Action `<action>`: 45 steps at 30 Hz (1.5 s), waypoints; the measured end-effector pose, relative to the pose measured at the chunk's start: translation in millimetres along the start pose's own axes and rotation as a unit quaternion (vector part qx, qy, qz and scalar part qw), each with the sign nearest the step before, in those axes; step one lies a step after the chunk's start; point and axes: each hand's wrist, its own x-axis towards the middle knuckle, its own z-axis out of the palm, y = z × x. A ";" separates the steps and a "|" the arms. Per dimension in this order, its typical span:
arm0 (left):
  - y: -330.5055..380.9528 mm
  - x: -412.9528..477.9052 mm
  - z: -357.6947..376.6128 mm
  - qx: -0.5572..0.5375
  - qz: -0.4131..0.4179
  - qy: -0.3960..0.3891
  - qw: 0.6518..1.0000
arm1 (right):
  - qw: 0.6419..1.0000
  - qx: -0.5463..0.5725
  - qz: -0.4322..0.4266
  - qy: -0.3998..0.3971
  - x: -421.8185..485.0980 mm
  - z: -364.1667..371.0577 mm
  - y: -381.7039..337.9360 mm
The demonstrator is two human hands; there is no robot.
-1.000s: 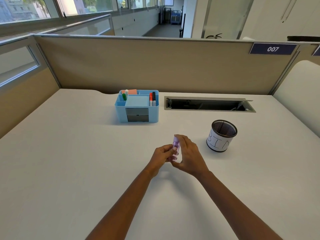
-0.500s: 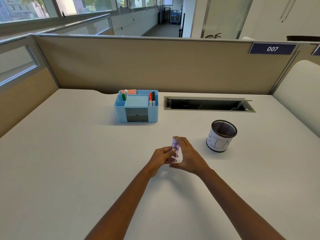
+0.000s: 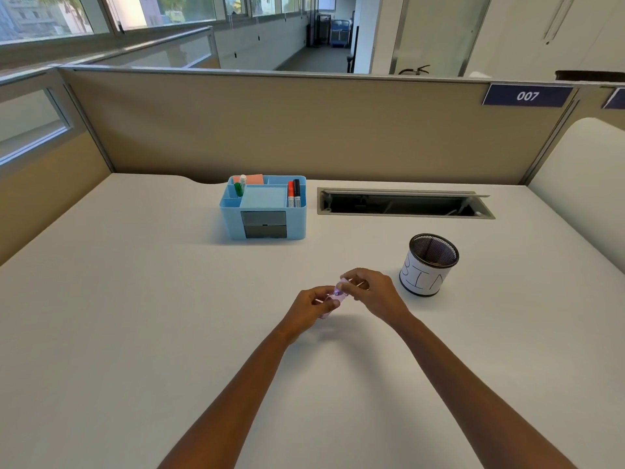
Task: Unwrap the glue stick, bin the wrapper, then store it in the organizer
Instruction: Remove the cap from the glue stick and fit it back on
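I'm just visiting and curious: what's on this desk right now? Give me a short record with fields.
Surface: white desk
Held item: small purple glue stick, wrapper state unclear
Left hand: grip on the stick's lower part
Right hand: fingers pinching at the stick's upper end
Bin: black mesh cup with white paper label, right of the hands, upright
Organizer: light blue plastic desk organizer, behind the hands, holding markers
Desk opening: open cable slot, right of the organizer

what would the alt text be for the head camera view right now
Two bare hands, left hand and right hand, hold a purple glue stick between them above a white desk. A black mesh cup labelled as a bin stands to the right. A blue organizer holding markers sits farther back, before a tan partition.
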 end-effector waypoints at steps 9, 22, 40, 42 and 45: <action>-3.9 5.5 7.0 0.112 0.036 0.071 0.990 | 0.986 -0.039 0.146 0.064 3.9 8.3 -0.2; 0.9 5.7 7.3 0.040 0.029 0.073 0.996 | 1.000 0.014 -0.005 0.021 -10.5 8.3 -3.4; 11.3 0.2 9.5 -0.067 0.008 0.068 0.995 | 0.995 0.073 -0.022 0.059 -13.2 12.0 -9.6; 12.2 -0.6 7.3 -0.106 -0.008 0.059 0.993 | 0.998 0.049 -0.039 0.005 -15.5 10.9 -8.8; 12.3 -2.0 5.0 -0.143 -0.024 0.042 0.989 | 0.994 -0.051 -0.081 -0.060 -14.7 6.2 -7.4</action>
